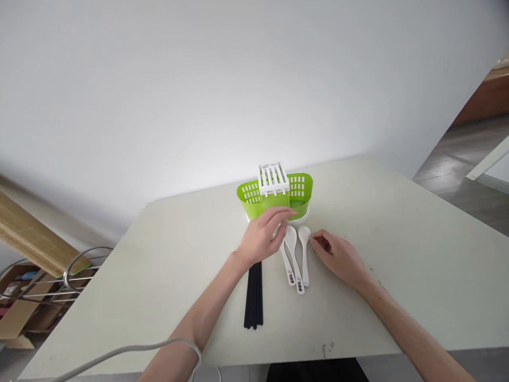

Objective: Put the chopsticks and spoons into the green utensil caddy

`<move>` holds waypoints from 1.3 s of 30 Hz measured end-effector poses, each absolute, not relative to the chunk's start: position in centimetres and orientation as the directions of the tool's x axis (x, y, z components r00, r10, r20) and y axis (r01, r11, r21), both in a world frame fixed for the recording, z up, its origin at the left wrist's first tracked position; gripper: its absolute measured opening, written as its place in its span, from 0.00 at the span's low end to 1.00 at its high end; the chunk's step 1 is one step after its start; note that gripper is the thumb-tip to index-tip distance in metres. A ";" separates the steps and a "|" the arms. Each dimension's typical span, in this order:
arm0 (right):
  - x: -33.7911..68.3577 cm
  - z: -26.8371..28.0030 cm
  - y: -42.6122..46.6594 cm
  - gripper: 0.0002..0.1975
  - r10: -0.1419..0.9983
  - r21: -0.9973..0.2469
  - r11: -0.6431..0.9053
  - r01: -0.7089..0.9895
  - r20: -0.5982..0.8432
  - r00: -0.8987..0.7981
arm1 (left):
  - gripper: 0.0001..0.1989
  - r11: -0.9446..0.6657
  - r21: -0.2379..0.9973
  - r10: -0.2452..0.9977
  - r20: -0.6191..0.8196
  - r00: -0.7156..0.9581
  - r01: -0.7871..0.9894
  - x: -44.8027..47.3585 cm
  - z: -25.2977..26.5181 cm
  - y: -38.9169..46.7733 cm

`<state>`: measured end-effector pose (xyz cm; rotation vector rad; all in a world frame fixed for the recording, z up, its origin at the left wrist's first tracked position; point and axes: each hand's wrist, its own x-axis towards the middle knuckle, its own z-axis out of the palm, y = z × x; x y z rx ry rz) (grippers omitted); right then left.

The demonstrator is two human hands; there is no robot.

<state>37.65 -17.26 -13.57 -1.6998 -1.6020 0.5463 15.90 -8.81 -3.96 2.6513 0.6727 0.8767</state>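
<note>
A green slotted cutlery holder (300, 192) with a white rack insert (273, 178) stands on a white base at the table's far middle. In front of it lie three white spoons (295, 257), bowls towards the holder. Black chopsticks (253, 297) lie to their left, pointing at me. My left hand (264, 236) hovers over the far ends of the chopsticks and the leftmost spoon, fingers spread, holding nothing that I can see. My right hand (338, 257) rests on the table just right of the spoons, its fingertips beside the rightmost spoon's bowl, fingers loosely curled.
The pale table (397, 239) stands against a white wall. A grey cable (119, 353) runs over the near left edge by my left arm. A metal wire rack (75, 273) and cardboard boxes sit on the floor at left. Grey floor lies at right.
</note>
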 end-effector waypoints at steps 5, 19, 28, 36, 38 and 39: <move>37.5 -13.5 -17.4 0.14 0.977 -0.745 0.015 0.667 0.153 0.150 | 0.15 -0.518 0.737 0.855 0.433 0.285 0.435 11.4 -6.3 -7.7; 37.4 -13.6 -17.4 0.16 0.975 -0.725 -0.009 0.689 0.146 0.166 | 0.15 -0.130 0.940 0.990 0.106 0.091 0.315 7.0 -9.5 -5.2; 37.2 -13.8 -17.5 0.12 0.972 -0.756 -0.049 0.653 0.113 0.204 | 0.15 -0.118 0.929 0.991 0.089 0.099 0.352 7.3 -9.3 -5.6; 37.1 -14.0 -17.5 0.12 0.971 -0.746 -0.044 0.665 0.123 0.203 | 0.14 -0.171 0.885 0.974 0.086 0.211 0.432 7.4 -9.8 -6.0; 37.1 -13.9 -17.5 0.12 0.971 -0.745 -0.042 0.666 0.127 0.203 | 0.14 -0.226 0.861 0.958 0.113 0.263 0.455 7.4 -10.0 -6.1; 37.0 -13.9 -17.5 0.13 0.971 -0.745 -0.043 0.666 0.126 0.203 | 0.14 -0.250 0.850 0.950 0.122 0.289 0.464 7.4 -10.1 -6.1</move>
